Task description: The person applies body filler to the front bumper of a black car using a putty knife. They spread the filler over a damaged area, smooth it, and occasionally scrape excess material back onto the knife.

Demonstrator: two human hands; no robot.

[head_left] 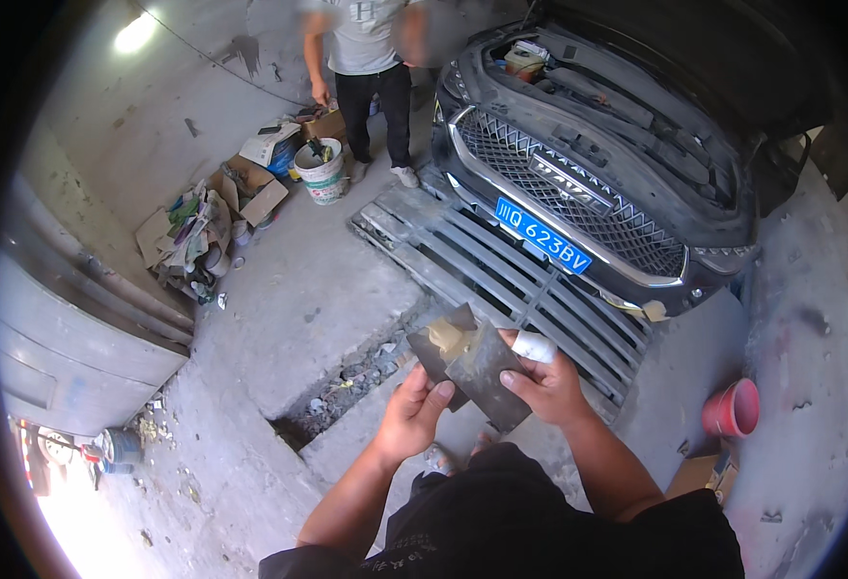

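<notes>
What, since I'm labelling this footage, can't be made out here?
All in the head view:
Left plate: partly hidden by the right plate.
Left hand, right hand: some fingers hidden behind the plates.
Other person: head cut off by the upper edge.
Print on black shirt: too small to read.

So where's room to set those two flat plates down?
Bare floor lies between the white bucket and the trench, and between the metal grating and red bucket. It's crowded beside the white bucket, with cardboard boxes and a crumpled heap.
</notes>
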